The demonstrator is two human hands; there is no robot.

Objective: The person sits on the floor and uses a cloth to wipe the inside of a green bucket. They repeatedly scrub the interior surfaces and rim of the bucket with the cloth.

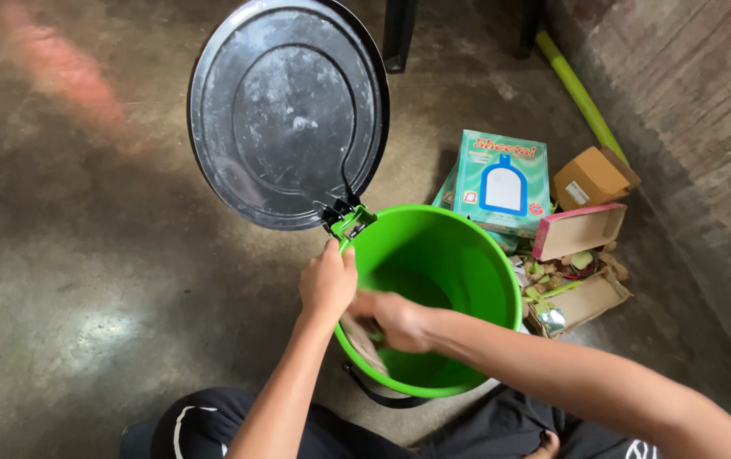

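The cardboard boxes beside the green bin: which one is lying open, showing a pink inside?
The long shallow box, between the closed brown box and the box of scraps. Its pink inside faces the camera; the teal box is shut.

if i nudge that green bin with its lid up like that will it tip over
Probably easily: the green bin looks like thin plastic and nearly empty, so light. The raised lid hangs past the rim, likely pulling it that way. The left hand grips the rim, seemingly steadying it.
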